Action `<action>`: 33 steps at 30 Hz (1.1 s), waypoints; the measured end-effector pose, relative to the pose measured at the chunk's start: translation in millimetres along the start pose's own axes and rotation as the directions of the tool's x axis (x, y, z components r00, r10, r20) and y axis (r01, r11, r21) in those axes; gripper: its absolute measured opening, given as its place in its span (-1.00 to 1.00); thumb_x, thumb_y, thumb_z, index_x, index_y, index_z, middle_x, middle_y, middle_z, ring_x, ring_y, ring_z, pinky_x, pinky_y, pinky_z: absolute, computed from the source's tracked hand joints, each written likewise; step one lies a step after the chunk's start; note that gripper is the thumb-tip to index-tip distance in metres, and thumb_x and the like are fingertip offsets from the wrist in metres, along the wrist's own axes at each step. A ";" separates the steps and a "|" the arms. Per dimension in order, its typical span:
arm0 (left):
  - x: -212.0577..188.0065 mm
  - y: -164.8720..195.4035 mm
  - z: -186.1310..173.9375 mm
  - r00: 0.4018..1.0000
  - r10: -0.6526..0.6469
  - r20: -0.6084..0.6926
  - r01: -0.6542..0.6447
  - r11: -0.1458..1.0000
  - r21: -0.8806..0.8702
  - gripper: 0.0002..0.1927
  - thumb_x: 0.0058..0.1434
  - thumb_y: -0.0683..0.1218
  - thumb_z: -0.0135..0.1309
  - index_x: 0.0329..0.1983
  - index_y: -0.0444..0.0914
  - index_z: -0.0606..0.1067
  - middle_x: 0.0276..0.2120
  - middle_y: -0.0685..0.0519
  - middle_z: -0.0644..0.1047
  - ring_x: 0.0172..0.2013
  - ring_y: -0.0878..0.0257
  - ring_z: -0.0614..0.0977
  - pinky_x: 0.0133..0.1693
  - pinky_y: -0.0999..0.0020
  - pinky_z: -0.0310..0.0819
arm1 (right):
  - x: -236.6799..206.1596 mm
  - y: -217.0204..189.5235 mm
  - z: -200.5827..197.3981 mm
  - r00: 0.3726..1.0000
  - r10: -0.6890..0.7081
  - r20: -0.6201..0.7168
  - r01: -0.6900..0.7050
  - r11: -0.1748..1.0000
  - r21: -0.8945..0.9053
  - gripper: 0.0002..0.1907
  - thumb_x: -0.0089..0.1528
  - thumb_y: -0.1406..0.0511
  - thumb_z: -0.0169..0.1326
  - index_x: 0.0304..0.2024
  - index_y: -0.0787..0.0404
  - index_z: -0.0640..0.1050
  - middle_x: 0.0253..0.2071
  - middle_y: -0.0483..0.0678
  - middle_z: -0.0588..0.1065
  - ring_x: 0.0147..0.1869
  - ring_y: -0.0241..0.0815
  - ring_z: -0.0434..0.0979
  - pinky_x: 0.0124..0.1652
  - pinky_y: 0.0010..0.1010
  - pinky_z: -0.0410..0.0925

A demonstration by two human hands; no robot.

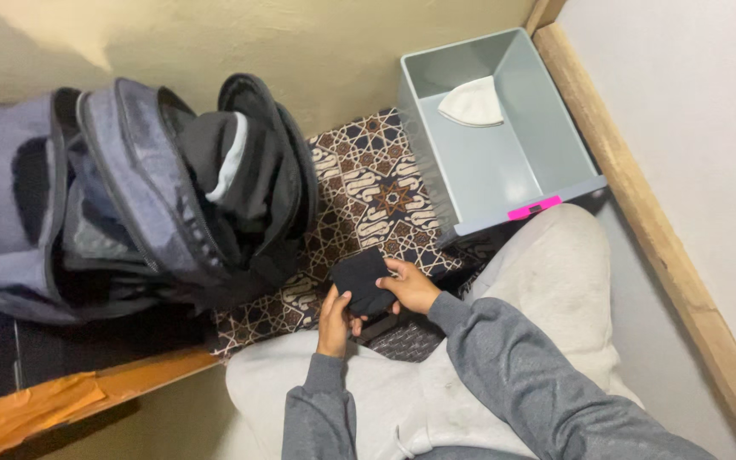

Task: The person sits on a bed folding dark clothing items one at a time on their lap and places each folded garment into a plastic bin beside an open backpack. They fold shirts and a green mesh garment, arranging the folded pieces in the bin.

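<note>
Two hands [372, 302] grip one dark cloth [361, 279].

Both hands close together, left hand [332, 317] and right hand [411, 288], fingers curled in a grip.

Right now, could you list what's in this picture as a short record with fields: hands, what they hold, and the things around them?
left hand: grips the lower edge of the small folded black cloth
right hand: holds the same cloth from the side
backpack: grey and black fabric backpack, unzipped, lying open, dark clothing inside
bin: pale grey plastic bin, holding a white folded cap
underneath: patterned brown and cream mat
</note>
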State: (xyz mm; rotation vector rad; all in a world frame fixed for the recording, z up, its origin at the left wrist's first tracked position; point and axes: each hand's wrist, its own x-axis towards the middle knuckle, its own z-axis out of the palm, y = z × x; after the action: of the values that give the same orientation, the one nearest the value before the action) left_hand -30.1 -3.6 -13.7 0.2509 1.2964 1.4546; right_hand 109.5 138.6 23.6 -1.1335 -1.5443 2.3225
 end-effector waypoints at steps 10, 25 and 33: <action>0.7 -4.5 -7.1 0.986 0.158 -0.048 -0.163 0.976 -0.144 -0.75 0.43 -0.18 -0.15 0.07 -0.35 0.48 -0.29 -0.11 0.59 -0.63 0.30 0.49 -0.60 0.45 0.40 | -4.9 -1.2 -1.8 0.975 0.188 0.114 -0.218 0.891 0.398 -0.60 0.34 0.11 -0.19 0.08 0.16 0.49 -0.40 0.05 0.60 -0.54 -0.17 0.58 -0.47 -0.40 0.49; 6.4 31.1 49.2 0.995 0.094 0.042 -0.101 0.972 0.212 -0.45 0.36 0.04 -0.12 0.30 -0.40 0.32 -0.03 -0.26 0.53 -0.22 -0.07 0.65 -0.18 0.01 0.63 | -25.7 -17.9 -25.4 0.928 -0.363 -0.083 0.372 0.915 0.156 -0.72 0.26 0.46 0.10 0.04 0.26 0.47 -0.06 -0.11 0.52 0.06 -0.33 0.53 0.09 -0.47 0.43; -14.0 81.3 99.3 0.815 0.414 0.405 -0.571 0.695 0.438 -0.15 0.17 -0.17 -0.10 0.57 -0.27 -0.01 0.48 -0.16 0.12 0.46 0.02 0.17 0.35 0.10 0.07 | -53.0 -31.7 -65.2 0.900 -0.424 -0.098 0.427 0.820 0.381 -0.54 0.38 0.06 -0.16 0.08 0.26 0.49 -0.05 -0.08 0.55 0.03 -0.28 0.58 0.02 -0.45 0.47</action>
State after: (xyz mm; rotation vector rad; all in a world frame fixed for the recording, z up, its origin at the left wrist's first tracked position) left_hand 2.4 58.4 94.8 1.2411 1.4449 1.3792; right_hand 180.1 175.8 64.6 -0.6188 -1.1015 2.1661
